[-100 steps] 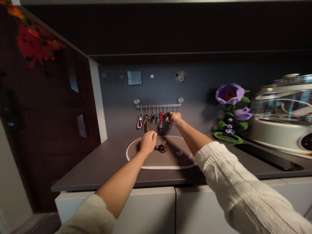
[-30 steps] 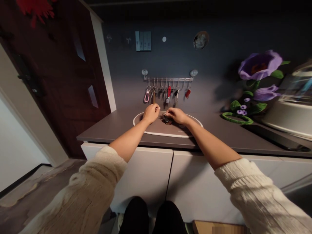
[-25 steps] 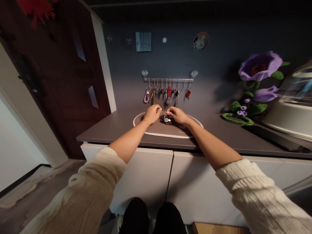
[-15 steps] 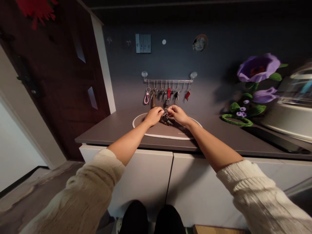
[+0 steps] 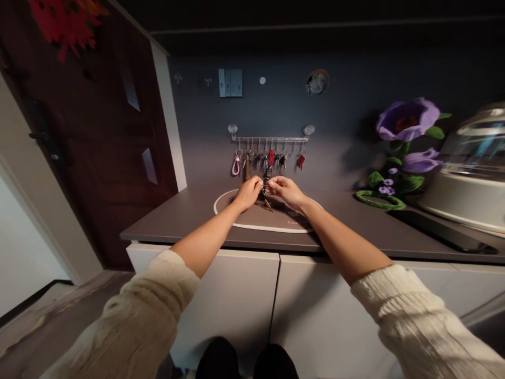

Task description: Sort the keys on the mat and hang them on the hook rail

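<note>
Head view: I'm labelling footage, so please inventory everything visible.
Key bunch: 1, dark, centre
Rail: 1, clear, wall
Hanging keys: several, mixed, rail
Loop: 1, pink, rail left
Tag: 1, red, rail right
Counter: 1, grey, centre
Mat: 1, brown, counter
Cabinet doors: 2+, white, below
Switch panel: 1, grey, wall
Small hooks: 2, clear, wall
Disc: 1, white, wall
Opening: 1, pale, wall
Flowers: several, purple, right
Appliance: 1, cream, right
Slab: 1, black, by appliance
Door: 1, maroon, left
Ornament: 1, red, door
Shelf: 1, dark, top
Floor: 1, grey, bottom
Left hand, right hand: 1 each, bare, key bunch
Sleeves: 2, cream, lower corners
Legs: 2, black, bottom
</note>
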The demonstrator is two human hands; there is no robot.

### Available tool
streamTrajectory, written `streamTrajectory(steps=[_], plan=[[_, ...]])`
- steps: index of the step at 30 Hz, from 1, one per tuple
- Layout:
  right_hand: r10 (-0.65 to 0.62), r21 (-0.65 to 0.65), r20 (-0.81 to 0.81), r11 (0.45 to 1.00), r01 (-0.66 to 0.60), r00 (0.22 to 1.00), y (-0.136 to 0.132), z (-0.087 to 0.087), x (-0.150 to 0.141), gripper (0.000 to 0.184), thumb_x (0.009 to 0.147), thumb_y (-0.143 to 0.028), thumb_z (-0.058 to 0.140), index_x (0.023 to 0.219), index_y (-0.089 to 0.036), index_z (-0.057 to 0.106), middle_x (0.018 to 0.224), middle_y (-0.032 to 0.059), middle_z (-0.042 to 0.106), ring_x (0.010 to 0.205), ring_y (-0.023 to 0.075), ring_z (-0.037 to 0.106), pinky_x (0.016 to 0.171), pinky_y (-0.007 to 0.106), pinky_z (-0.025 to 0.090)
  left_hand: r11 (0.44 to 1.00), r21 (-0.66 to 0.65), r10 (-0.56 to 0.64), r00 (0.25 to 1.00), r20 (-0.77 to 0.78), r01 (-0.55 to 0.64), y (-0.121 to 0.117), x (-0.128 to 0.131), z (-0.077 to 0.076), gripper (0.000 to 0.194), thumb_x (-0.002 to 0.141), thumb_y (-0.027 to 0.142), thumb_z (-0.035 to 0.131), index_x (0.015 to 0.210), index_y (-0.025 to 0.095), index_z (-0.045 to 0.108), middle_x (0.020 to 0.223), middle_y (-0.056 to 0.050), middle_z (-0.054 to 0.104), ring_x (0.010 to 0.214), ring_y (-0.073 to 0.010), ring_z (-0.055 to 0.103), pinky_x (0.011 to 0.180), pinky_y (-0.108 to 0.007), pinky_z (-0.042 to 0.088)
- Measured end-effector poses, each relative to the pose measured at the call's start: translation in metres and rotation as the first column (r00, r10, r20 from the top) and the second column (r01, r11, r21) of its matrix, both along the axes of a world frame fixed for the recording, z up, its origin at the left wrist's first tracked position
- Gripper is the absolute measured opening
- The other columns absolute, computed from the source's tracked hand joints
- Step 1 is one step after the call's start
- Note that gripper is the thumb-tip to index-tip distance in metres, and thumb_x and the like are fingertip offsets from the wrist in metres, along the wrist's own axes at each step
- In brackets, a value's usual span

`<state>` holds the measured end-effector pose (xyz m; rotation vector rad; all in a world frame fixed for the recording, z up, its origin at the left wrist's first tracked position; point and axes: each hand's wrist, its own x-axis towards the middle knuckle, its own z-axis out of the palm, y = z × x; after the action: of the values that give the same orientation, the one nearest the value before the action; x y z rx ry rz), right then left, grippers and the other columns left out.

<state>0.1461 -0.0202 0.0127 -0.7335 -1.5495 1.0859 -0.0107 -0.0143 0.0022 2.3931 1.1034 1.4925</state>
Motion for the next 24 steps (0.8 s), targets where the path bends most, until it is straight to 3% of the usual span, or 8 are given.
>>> streamTrajectory(steps=[15, 24], plan=[[-0.006, 0.025, 0.029, 1.000, 0.005, 1.000, 0.0004, -0.0037, -0.0011, 0.036, 0.059, -0.043, 0.070, 0.074, -0.017, 0.051, 0.066, -0.0039, 0.052, 0.064, 0.0088, 0.051, 0.063, 0.025, 0.042, 0.994, 0.075, 0.083, 0.997, -0.008, -0.082, 0.0048, 0.0041, -0.0028, 0.023, 0.088, 0.029, 0.031, 0.084, 0.018, 0.050, 0.079, -0.003, 0.057, 0.075, -0.0133, 0.052, 0.070, -0.026, 0.038], [-0.107, 0.093, -0.071, 0.989, 0.114, 0.992, 0.0055, -0.0028, 0.0031, 0.032, 0.059, -0.043, 0.068, 0.072, -0.018, 0.052, 0.069, -0.0045, 0.048, 0.066, 0.0072, 0.045, 0.068, 0.024, 0.039, 0.986, 0.093, 0.145, 0.988, -0.050, -0.140, 0.0046, 0.0046, -0.0066, 0.025, 0.089, 0.031, 0.029, 0.086, 0.019, 0.051, 0.084, -0.005, 0.060, 0.080, -0.0165, 0.055, 0.072, -0.028, 0.040]])
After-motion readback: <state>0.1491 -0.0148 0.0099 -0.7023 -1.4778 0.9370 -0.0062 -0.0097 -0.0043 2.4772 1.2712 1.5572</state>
